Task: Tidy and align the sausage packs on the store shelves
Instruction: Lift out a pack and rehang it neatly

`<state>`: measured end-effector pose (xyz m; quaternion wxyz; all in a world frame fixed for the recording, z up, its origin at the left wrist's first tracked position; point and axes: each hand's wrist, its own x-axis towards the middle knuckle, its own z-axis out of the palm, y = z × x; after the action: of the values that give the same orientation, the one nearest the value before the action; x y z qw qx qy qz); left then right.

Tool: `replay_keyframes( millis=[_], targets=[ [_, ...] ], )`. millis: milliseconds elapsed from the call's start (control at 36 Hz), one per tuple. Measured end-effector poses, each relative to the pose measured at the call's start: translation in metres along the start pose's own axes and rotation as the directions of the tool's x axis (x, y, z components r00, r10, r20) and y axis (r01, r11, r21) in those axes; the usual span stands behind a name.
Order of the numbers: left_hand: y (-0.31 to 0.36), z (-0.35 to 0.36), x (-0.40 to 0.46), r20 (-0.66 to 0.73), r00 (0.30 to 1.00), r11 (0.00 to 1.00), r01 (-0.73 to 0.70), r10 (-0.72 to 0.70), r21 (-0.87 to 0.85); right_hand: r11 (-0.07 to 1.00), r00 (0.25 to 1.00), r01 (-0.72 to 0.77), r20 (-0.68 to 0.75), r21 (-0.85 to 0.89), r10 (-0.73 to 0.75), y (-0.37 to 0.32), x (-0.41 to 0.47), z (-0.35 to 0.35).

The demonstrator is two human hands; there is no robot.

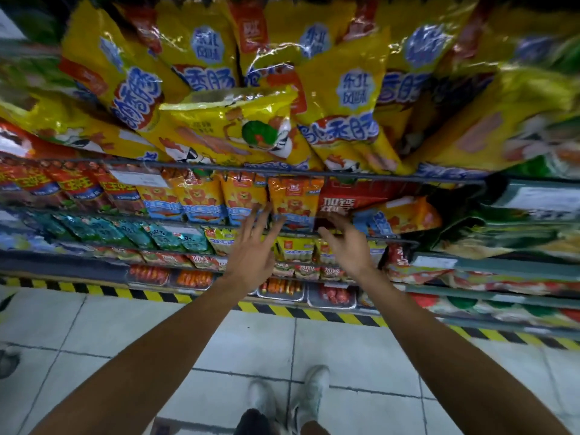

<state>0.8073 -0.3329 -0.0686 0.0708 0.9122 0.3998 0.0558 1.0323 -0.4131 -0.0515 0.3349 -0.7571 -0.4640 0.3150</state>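
Note:
Both my hands reach toward the second shelf of sausage packs. My left hand [255,246] has its fingers spread and straight, the tips near the lower edge of an orange sausage pack [293,200]. My right hand [346,243] hovers with loosely bent fingers just below a red sausage pack [342,199] and holds nothing. To the right of the red pack an orange pack [405,216] lies tilted sideways. Large yellow sausage bags [232,127] fill the top shelf, some leaning across each other.
Lower shelves hold teal packs [131,235], small yellow packs [295,248] and trays of red sausages [281,287]. A black and yellow striped strip [125,293] runs along the shelf base. Pale floor tiles [257,346] and my shoes [310,394] lie below.

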Motion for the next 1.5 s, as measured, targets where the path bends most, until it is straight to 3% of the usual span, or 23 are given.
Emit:
replay_keyframes(
  millis=[56, 167, 278, 472, 611, 722, 861, 1111, 1250, 1500],
  targets=[
    [0.009, -0.004, -0.004, -0.010, 1.000, 0.997, -0.021, 0.020, -0.076, 0.994, 0.993, 0.025, -0.118, 0.111, -0.012, 0.010, -0.020, -0.013],
    [0.035, -0.003, -0.006, -0.045, 0.991, 0.974, -0.135, 0.129, -0.182, 0.939, 0.945, -0.086, -0.272, 0.334, 0.183, 0.044, -0.048, -0.035],
    [0.074, -0.008, 0.015, 0.031, 0.980, 0.923, -0.173, 0.195, -0.343, 0.775, 0.884, -0.173, -0.251, 0.607, 0.394, 0.057, -0.050, -0.059],
    [0.139, -0.016, 0.067, 0.210, 0.972, 0.911, -0.013, 0.109, -0.412, 0.730, 0.861, -0.250, -0.199, 0.636, 0.469, 0.068, -0.028, -0.080],
    [0.160, -0.016, 0.089, 0.289, 0.956, 0.932, 0.058, 0.051, -0.358, 0.667, 0.854, -0.232, -0.179, 0.708, 0.488, 0.074, -0.015, -0.085],
    [0.157, -0.008, 0.099, 0.276, 0.961, 0.908, 0.096, 0.022, -0.408, 0.741, 0.907, -0.214, -0.153, 0.637, 0.393, 0.079, -0.018, -0.086],
    [0.138, 0.007, 0.100, 0.240, 0.953, 0.831, 0.282, -0.185, -0.479, 0.821, 0.951, -0.107, -0.185, 0.560, 0.249, 0.069, -0.009, -0.081],
    [0.138, 0.011, 0.101, 0.158, 0.951, 0.763, 0.307, -0.265, -0.569, 0.941, 0.984, -0.032, -0.153, 0.336, 0.088, 0.065, 0.014, -0.075],
    [0.142, 0.000, 0.099, 0.090, 0.962, 0.745, 0.258, -0.259, -0.615, 0.953, 0.987, -0.001, -0.152, 0.302, 0.049, 0.060, 0.015, -0.077],
    [0.135, -0.009, 0.103, 0.099, 0.942, 0.546, 0.270, -0.321, -0.793, 0.919, 0.969, 0.110, -0.249, 0.379, -0.014, 0.041, 0.016, -0.083]
  ],
)
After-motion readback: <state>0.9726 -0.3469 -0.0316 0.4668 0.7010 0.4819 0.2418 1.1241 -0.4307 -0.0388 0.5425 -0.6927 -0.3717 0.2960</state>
